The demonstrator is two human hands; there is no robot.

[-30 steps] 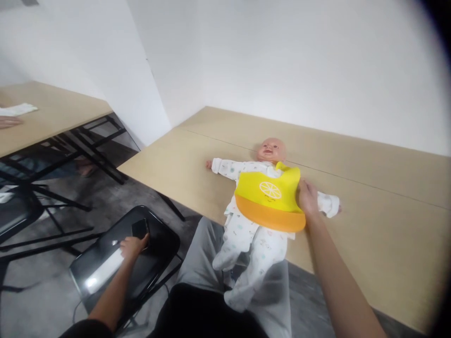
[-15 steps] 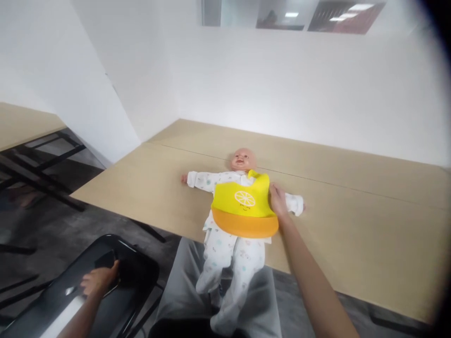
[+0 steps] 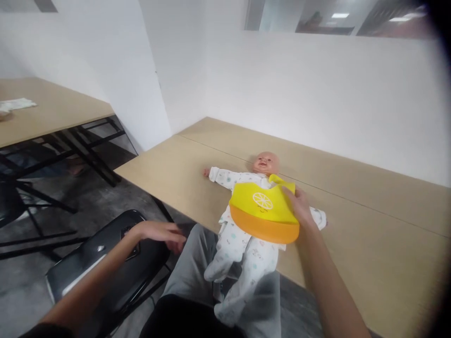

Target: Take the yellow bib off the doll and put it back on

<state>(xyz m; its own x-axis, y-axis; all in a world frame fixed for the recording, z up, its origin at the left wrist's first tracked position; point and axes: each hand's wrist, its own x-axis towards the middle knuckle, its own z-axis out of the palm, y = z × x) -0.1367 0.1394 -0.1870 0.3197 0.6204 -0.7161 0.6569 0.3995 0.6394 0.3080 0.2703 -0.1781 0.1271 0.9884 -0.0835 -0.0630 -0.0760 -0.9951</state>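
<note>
A baby doll point(image 3: 246, 234) in a white printed sleepsuit lies on its back on the light wooden table point(image 3: 369, 225), its legs hanging over the front edge onto my lap. A yellow and orange bib point(image 3: 262, 211) with a lemon print covers its chest. My right hand point(image 3: 299, 206) rests on the bib's right edge, fingers closed on it. My left hand point(image 3: 162, 232) hovers above the black chair seat point(image 3: 109, 267), fingers loosely stretched, holding nothing. A dark phone point(image 3: 132, 241) lies on that seat, partly hidden by my arm.
A second wooden table point(image 3: 52, 112) on black legs stands at the far left with a white cloth point(image 3: 16, 104) on it. White walls close the corner behind. Grey floor lies between the tables.
My left hand has lifted off the phone on the chair and moved right, toward my lap. My right hand has stayed at the bib's edge. The camera has swung about.
</note>
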